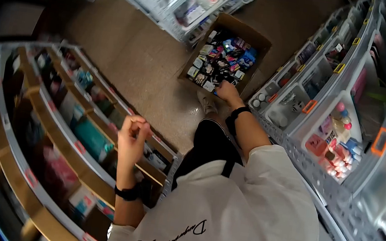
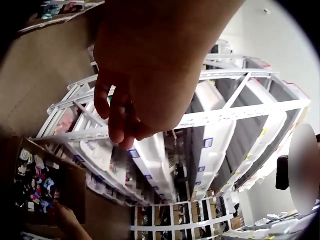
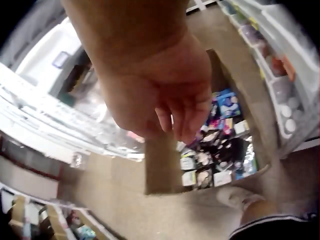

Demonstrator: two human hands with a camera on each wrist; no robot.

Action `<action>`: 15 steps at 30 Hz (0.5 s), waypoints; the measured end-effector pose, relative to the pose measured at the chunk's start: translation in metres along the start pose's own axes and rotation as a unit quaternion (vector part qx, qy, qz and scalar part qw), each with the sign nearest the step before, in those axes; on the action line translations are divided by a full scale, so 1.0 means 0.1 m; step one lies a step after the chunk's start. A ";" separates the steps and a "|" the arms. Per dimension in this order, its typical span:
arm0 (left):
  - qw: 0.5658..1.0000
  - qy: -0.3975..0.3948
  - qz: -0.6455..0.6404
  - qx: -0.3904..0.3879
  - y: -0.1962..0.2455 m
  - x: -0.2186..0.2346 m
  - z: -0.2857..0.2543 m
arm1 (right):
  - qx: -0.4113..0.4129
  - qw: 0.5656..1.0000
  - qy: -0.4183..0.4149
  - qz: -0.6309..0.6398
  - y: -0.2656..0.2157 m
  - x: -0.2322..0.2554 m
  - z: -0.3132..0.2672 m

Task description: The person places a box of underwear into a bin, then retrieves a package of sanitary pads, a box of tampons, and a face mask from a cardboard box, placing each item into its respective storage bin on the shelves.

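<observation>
A cardboard box point(image 1: 261, 45) full of small packaged goods point(image 1: 226, 58) stands on the floor ahead. Over its near edge is my right hand point(image 1: 228, 92), fingers bent downward. In the right wrist view the right hand point(image 3: 170, 100) overlaps the box, its fingers loosely curled and no item visible between them. My left hand point(image 1: 132, 137) is raised beside the left shelving, apart from the box. Seen from the left wrist, the left hand point(image 2: 145, 95) has loosely bent fingers and holds nothing.
Low shelving point(image 1: 76, 143) with cardboard compartments runs along the left. Clear plastic bins point(image 1: 333, 140) of small goods line a rack on the right. Another white rack point(image 1: 170, 4) stands behind the box. Brown floor point(image 1: 128, 52) lies between them. My shoe point(image 1: 206, 103) is close to the box.
</observation>
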State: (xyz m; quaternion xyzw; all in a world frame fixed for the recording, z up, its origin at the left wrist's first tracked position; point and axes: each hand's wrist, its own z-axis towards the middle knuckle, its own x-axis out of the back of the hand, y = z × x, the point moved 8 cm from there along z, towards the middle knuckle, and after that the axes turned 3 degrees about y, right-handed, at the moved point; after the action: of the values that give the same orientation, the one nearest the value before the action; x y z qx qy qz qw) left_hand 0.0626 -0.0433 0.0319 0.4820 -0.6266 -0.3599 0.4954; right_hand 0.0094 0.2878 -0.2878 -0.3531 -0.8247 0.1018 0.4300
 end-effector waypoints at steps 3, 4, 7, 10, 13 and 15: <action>0.989 -0.128 0.052 0.054 -0.31 -0.49 0.63 | -0.129 0.990 -0.022 -0.057 0.70 0.12 0.72; 0.981 -0.161 0.083 0.071 -0.31 -0.67 0.82 | -0.146 0.988 -0.024 -0.047 0.88 0.16 0.90; 0.959 -0.230 0.164 0.037 -0.41 -1.06 1.43 | -0.182 0.977 -0.004 -0.113 1.24 0.34 1.53; 0.952 -0.235 0.191 0.050 -0.64 -1.35 1.95 | -0.179 0.973 -0.001 -0.146 1.51 0.41 2.13; 0.949 -0.248 0.187 0.053 -1.05 -1.60 2.27 | -0.187 0.969 -0.031 -0.159 1.66 0.42 2.67; 0.942 -0.263 0.206 0.041 -1.31 -1.74 2.40 | -0.193 0.967 -0.013 -0.169 1.82 0.36 3.02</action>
State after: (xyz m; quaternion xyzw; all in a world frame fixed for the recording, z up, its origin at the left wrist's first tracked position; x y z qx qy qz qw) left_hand -0.1293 0.0810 -0.1974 0.2507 -0.8344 -0.3380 0.3559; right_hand -0.1502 0.4860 -0.5344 -0.2838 -0.8816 -0.1287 0.3544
